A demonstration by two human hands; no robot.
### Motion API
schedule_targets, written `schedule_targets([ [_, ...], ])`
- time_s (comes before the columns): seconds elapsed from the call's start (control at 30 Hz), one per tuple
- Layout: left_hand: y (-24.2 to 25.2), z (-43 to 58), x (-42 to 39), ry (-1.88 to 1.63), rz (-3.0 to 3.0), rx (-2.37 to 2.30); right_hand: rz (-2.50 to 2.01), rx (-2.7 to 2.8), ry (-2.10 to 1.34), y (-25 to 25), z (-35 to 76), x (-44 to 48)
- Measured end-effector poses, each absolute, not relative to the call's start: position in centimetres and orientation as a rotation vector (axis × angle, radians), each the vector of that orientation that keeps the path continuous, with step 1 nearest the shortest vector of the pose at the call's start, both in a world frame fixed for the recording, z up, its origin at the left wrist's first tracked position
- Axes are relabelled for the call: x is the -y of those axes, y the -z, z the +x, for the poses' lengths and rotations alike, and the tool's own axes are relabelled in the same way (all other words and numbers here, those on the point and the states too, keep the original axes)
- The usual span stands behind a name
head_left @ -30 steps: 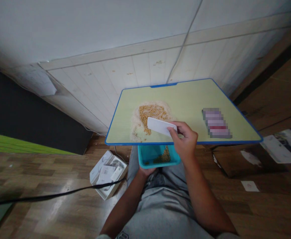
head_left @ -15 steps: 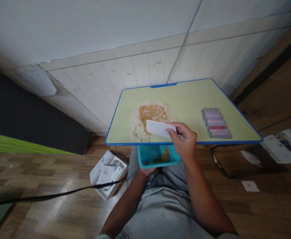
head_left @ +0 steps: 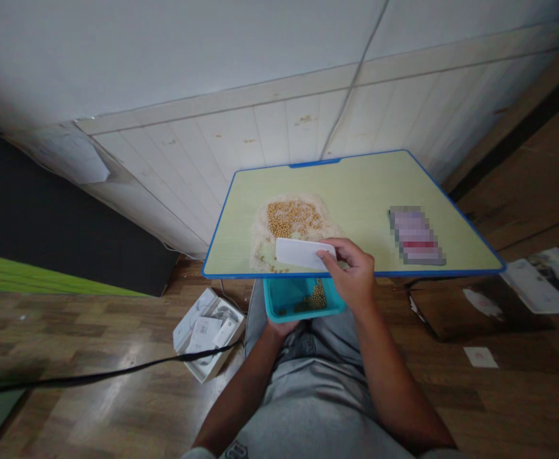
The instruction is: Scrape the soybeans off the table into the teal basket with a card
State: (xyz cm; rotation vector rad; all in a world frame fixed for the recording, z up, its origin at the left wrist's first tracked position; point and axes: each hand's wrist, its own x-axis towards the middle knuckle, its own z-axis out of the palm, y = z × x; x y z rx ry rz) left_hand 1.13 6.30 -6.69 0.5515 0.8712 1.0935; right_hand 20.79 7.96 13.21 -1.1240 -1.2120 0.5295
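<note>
Between the thumb and fingers of my right hand is a flat white card-like piece, tilted over the near part of a yellow-green table. Just beyond it lies a heap of round golden beans, which look like soybeans, amid pale grains like rice. Below the table's front edge, over my lap, a turquoise tray holds some of the golden beans. My left hand supports the tray from underneath; its fingers are hidden by it.
A pixelated, phone-shaped object lies on the table's right side. An open white box with papers and a cable stands on the wooden floor at the left. A black strap crosses the lower left. The panelled wall rises behind the table.
My right hand has drawn the white piece slightly toward me and to the left, nearer the table's front edge. My left hand and the tray have barely moved.
</note>
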Motion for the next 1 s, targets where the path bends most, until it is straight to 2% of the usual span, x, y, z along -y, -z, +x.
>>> schedule_targets([
  [0.3, 6.3, 0.3, -6.0, -1.133, 0.445, -0.802, -1.073, 1.246, -0.601, -13.1, 20.4, -7.9],
  [0.8, 2.6, 0.5, -5.9, -1.126, 0.43, -0.723, -1.026, 1.224, -0.546, -12.7, 19.5, -8.2],
  [1.0, 1.8, 0.9, -5.9, -1.13, 0.444, -0.833, -0.999, 1.236, -0.569, -12.3, 19.5, -8.2],
])
